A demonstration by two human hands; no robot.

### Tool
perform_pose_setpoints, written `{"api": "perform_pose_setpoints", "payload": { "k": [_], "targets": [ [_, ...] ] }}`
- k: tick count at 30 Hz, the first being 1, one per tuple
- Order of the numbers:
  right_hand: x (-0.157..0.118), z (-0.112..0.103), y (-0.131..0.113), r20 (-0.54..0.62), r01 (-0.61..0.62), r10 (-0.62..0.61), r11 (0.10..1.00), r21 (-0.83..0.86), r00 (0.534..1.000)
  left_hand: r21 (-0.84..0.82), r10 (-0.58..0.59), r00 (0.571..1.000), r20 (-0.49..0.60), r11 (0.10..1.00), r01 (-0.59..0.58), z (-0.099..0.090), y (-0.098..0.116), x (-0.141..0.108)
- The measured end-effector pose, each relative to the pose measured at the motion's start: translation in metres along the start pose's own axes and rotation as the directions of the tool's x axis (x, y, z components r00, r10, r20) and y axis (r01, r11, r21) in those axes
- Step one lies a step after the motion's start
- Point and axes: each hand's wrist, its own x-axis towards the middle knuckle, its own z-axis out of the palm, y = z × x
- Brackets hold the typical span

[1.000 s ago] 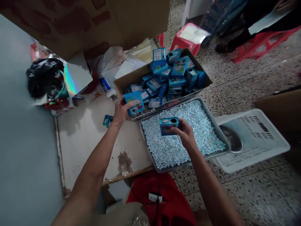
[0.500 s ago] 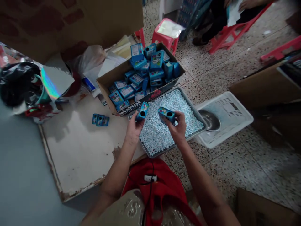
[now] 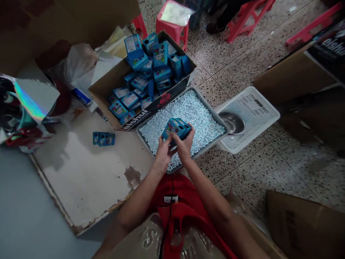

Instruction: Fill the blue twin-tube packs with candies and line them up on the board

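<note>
Over the tray, my left hand [image 3: 162,153] and my right hand [image 3: 185,144] meet around a few small blue candy boxes [image 3: 172,130] pressed side by side. Dark round holes show in the boxes' upper ends. My left fingers wrap the left side, and my right thumb lies across the front while its fingers hold the far right edge. Beneath them, a grey metal tray [image 3: 213,146] is filled with small pale blue and white candies [image 3: 198,111]. Several more blue boxes [image 3: 106,139] stand together on the table to the left.
A cardboard carton [image 3: 107,118] heaped with blue boxes stands behind the tray. To the right, a white plastic basket [image 3: 253,118] holds a metal bowl [image 3: 233,122]. Bags and clutter lie at the table's [image 3: 88,180] back left. A red stool [image 3: 172,27] stands beyond the carton.
My hands, apart with a box or boxes in each, have come together, so the boxes now sit side by side. The view has shifted, moving the scene left and up.
</note>
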Motion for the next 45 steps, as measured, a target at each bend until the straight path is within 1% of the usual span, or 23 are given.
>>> {"api": "perform_pose_setpoints", "payload": {
  "k": [1, 3, 4, 5, 6, 7, 9, 11, 12, 15, 18, 21, 24, 26, 28, 30, 32, 33, 35, 37, 40, 43, 45],
  "targets": [
    [0.001, -0.001, -0.001, -0.006, -0.011, 0.011, 1.000, -0.003, 1.000, 0.095, 0.002, 1.000, -0.018, 0.995, 0.000, -0.006, 0.006, 0.002],
    [0.001, -0.006, -0.001, 0.091, -0.014, 0.011, 1.000, 0.027, 0.996, 0.342, 0.094, 0.994, -0.055, 0.937, -0.070, -0.021, 0.025, 0.008],
    [0.001, -0.010, -0.001, 0.181, -0.011, 0.003, 0.999, 0.044, 0.983, 0.451, 0.160, 0.987, -0.031, 0.883, -0.129, -0.029, 0.037, 0.012],
    [0.000, -0.013, 0.000, 0.278, -0.011, -0.005, 0.998, 0.056, 0.961, 0.520, 0.213, 0.976, 0.035, 0.830, -0.200, -0.037, 0.049, 0.015],
    [-0.002, -0.017, 0.001, 0.368, -0.015, -0.010, 0.998, 0.064, 0.930, 0.541, 0.223, 0.964, 0.142, 0.799, -0.264, -0.044, 0.060, 0.018],
    [-0.004, -0.020, 0.002, 0.445, -0.022, -0.011, 0.997, 0.070, 0.896, 0.526, 0.184, 0.947, 0.262, 0.796, -0.300, -0.050, 0.069, 0.019],
    [-0.006, -0.026, 0.005, 0.548, -0.053, 0.001, 0.995, 0.080, 0.836, 0.468, 0.027, 0.895, 0.445, 0.845, -0.258, -0.056, 0.074, 0.019],
    [-0.006, -0.031, 0.007, 0.625, -0.110, 0.034, 0.990, 0.083, 0.780, 0.439, -0.087, 0.861, 0.502, 0.883, -0.166, -0.058, 0.066, 0.014],
    [-0.005, -0.034, 0.008, 0.658, -0.140, 0.052, 0.987, 0.082, 0.751, 0.429, -0.110, 0.858, 0.501, 0.893, -0.136, -0.059, 0.058, 0.011],
    [-0.004, -0.042, 0.012, 0.722, -0.213, 0.102, 0.975, 0.064, 0.684, 0.401, -0.068, 0.899, 0.432, 0.908, -0.124, -0.061, 0.035, -0.001],
    [-0.008, -0.046, 0.019, 0.737, -0.268, 0.155, 0.963, 0.037, 0.658, 0.435, -0.053, 0.933, 0.355, 0.893, -0.115, -0.065, 0.025, -0.010],
    [-0.014, -0.045, 0.028, 0.743, -0.267, 0.178, 0.964, 0.001, 0.645, 0.480, -0.068, 0.952, 0.298, 0.873, -0.087, -0.068, 0.026, -0.014],
    [-0.009, -0.046, 0.034, 0.749, -0.125, 0.157, 0.987, -0.099, 0.644, 0.475, -0.044, 0.964, 0.262, 0.876, -0.089, -0.071, 0.030, -0.013],
    [0.008, -0.047, 0.032, 0.791, 0.084, 0.106, 0.977, -0.195, 0.602, 0.435, -0.012, 0.967, 0.255, 0.895, -0.103, -0.077, 0.032, -0.010],
    [0.036, -0.044, 0.026, 0.846, 0.334, 0.043, 0.907, -0.256, 0.531, 0.405, 0.068, 0.979, 0.193, 0.903, -0.143, -0.087, 0.035, -0.005],
    [0.072, -0.032, 0.017, 0.870, 0.539, -0.035, 0.797, -0.273, 0.491, 0.411, 0.184, 0.978, 0.096, 0.888, -0.208, -0.101, 0.041, 0.001],
    [0.110, -0.010, 0.012, 0.877, 0.677, -0.128, 0.690, -0.256, 0.463, 0.442, 0.293, 0.956, 0.025, 0.855, -0.273, -0.115, 0.049, 0.006],
    [0.128, 0.005, 0.011, 0.891, 0.729, -0.165, 0.647, -0.225, 0.422, 0.459, 0.328, 0.945, 0.006, 0.838, -0.294, -0.121, 0.052, 0.007],
    [0.160, 0.035, 0.014, 0.929, 0.788, -0.198, 0.601, -0.137, 0.313, 0.483, 0.365, 0.931, -0.023, 0.819, -0.309, -0.129, 0.058, 0.008],
    [0.185, 0.062, 0.021, 0.963, 0.797, -0.178, 0.601, -0.057, 0.203, 0.503, 0.373, 0.926, -0.047, 0.810, -0.301, -0.134, 0.060, 0.005],
    [0.209, 0.084, 0.034, 0.991, 0.785, -0.104, 0.619, -0.004, 0.087, 0.550, 0.392, 0.918, -0.062, 0.781, -0.296, -0.137, 0.057, 0.000],
    [0.221, 0.088, 0.045, 0.997, 0.805, -0.069, 0.593, 0.012, 0.036, 0.592, 0.433, 0.899, -0.063, 0.741, -0.315, -0.140, 0.055, -0.002],
    [0.222, 0.084, 0.051, 0.997, 0.837, -0.070, 0.547, 0.003, 0.042, 0.631, 0.469, 0.881, -0.064, 0.703, -0.328, -0.142, 0.056, 0.001]
  ]
}}
